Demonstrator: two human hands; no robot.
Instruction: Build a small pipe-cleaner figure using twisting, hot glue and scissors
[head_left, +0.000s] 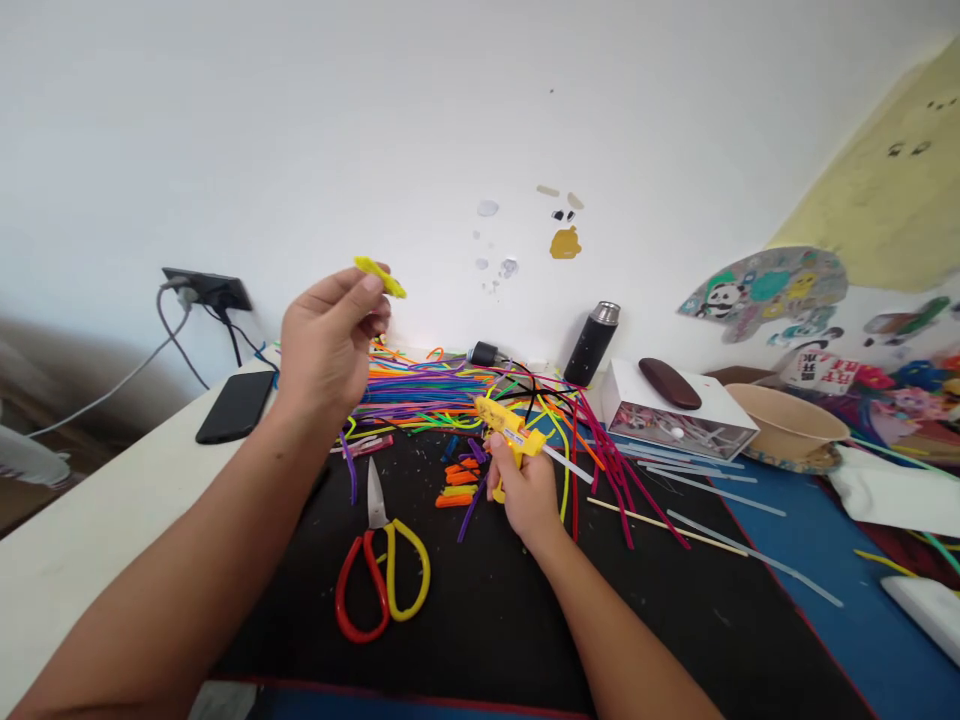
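Observation:
My left hand [330,340] is raised above the table, its fingers pinched on a short yellow pipe-cleaner piece [380,276]. My right hand [525,490] rests low on the black mat [480,600] and grips a yellow glue gun [510,428] by its handle, nozzle pointing left. Behind both hands lies a spread of colourful pipe cleaners [442,390]. Short cut pieces in orange, yellow and purple [459,482] lie just left of the glue gun.
Scissors with red and yellow handles [381,560] lie on the mat. A black phone [236,405] sits at the left, a dark flask [592,345] and a white box [675,410] at the back, a beige bowl [787,420] to the right. Clear glue sticks [712,490] lie scattered.

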